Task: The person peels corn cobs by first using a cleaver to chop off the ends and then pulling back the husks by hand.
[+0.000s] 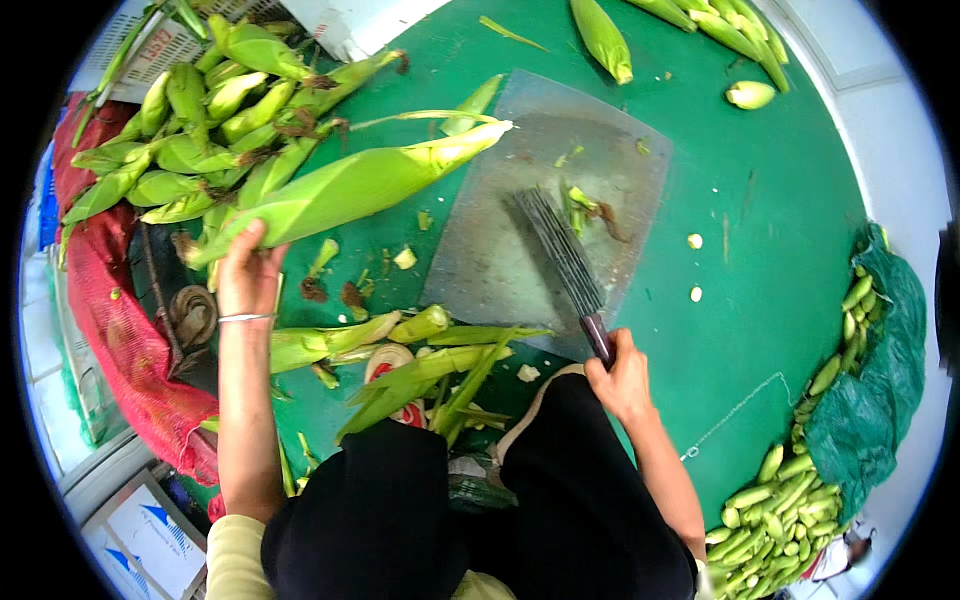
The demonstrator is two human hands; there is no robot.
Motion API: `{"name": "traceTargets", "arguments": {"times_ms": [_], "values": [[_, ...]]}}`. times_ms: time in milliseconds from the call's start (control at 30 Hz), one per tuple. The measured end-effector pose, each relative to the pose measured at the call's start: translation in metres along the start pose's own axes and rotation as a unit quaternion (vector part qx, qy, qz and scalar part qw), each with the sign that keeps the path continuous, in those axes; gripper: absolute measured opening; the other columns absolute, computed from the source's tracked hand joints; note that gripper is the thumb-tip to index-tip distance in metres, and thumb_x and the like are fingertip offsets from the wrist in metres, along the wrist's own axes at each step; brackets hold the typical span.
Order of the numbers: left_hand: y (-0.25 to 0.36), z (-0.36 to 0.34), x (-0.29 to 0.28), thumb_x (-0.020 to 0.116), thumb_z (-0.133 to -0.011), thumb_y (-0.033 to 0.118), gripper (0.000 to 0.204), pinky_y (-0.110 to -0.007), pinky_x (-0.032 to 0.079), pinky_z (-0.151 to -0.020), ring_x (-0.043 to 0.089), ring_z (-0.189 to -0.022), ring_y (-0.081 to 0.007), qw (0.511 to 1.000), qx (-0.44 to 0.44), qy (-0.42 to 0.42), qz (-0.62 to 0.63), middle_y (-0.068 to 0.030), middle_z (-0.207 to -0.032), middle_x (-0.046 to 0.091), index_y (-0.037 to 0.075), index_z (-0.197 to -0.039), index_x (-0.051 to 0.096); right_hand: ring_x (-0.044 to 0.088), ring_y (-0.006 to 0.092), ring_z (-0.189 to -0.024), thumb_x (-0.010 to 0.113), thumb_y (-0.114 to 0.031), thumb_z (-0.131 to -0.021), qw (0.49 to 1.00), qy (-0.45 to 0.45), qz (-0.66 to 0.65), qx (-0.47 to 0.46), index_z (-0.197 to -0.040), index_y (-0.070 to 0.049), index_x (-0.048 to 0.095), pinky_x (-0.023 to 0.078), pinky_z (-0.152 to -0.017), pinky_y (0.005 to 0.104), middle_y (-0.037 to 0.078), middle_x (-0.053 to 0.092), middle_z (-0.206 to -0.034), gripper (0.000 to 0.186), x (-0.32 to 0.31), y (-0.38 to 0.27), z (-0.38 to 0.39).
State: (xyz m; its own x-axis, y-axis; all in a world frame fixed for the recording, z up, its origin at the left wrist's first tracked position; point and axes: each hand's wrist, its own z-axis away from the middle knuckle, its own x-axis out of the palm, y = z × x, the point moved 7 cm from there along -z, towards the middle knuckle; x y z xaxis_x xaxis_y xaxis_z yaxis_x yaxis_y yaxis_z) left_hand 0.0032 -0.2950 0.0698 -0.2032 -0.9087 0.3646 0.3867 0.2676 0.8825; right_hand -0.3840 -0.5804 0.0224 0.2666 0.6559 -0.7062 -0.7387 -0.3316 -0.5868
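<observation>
A long green ear of corn in its husk is held up by my left hand, gripped near its silk end, with the pale stem end pointing right. My right hand grips the dark handle of a cleaver, whose broad blade is tilted over the cutting board. The grey, worn board lies on the green surface. A cut piece of green husk with brown silk rests on the board beside the blade.
A heap of unshucked corn fills the upper left, by a red mesh sack. Loose husks lie before my knees. Another ear lies beyond the board. Many small ears spill from a green sack at right.
</observation>
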Motion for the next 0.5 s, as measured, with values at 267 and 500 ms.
{"name": "traceTargets", "arguments": {"times_ms": [267, 500], "values": [[-0.124, 0.034, 0.074, 0.074, -0.073, 0.011, 0.047, -0.031, 0.043, -0.091, 0.052, -0.104, -0.0164, 0.96, -0.025, -0.167, -0.223, -0.0097, -0.116, 0.056, 0.003, -0.113, 0.049, 0.053, 0.0227, -0.056, 0.053, -0.037, -0.088, 0.983, -0.014, -0.176, 0.051, -0.082, 0.003, 0.053, 0.042, -0.054, 0.0369, 0.017, 0.052, -0.061, 0.041, 0.017, -0.025, -0.016], [-0.132, 0.041, 0.07, 0.074, -0.073, 0.011, 0.051, -0.029, 0.043, -0.089, 0.052, -0.101, -0.0156, 0.956, -0.04, -0.166, -0.239, -0.0061, -0.109, 0.057, 0.003, -0.117, 0.049, 0.044, 0.0083, -0.045, 0.046, -0.047, -0.091, 0.944, -0.031, -0.32, 0.077, -0.075, -0.004, 0.049, 0.035, -0.041, 0.025, 0.0, 0.047, -0.056, 0.046, 0.022, -0.021, -0.024]]}}
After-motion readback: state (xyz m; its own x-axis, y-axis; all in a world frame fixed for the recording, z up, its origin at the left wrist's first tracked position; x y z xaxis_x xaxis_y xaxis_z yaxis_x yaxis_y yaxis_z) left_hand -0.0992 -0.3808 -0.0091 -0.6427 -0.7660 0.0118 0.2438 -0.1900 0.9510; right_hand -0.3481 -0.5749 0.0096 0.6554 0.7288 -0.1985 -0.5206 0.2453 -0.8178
